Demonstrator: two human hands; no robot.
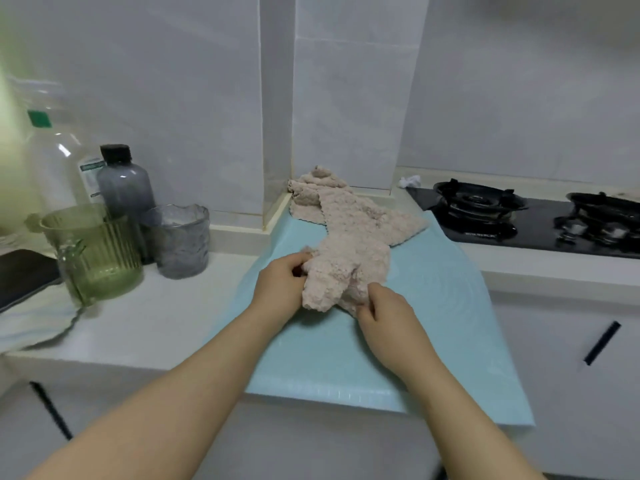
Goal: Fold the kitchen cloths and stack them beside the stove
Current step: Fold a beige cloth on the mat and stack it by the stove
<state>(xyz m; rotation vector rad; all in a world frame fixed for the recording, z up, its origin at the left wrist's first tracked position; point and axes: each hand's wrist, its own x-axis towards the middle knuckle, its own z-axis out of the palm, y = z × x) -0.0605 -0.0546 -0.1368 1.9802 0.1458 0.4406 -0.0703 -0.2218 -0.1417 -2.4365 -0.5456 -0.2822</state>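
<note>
A fluffy beige kitchen cloth (349, 261) lies crumpled on a light blue mat (433, 306) in the middle of the counter. My left hand (280, 289) grips its near left edge. My right hand (384, 313) pinches its near right edge. More beige cloths (318, 188) lie bunched in the corner behind it, and one spreads flat toward the stove (398, 223). The black gas stove (519, 216) sits to the right of the mat.
On the left of the white counter stand a green ribbed jug (93, 254), a grey cup (180, 240), a dark bottle (124, 188) and a clear bottle (59, 161). A black phone (24, 275) lies at the far left. A white crumpled scrap (410, 181) sits behind the stove.
</note>
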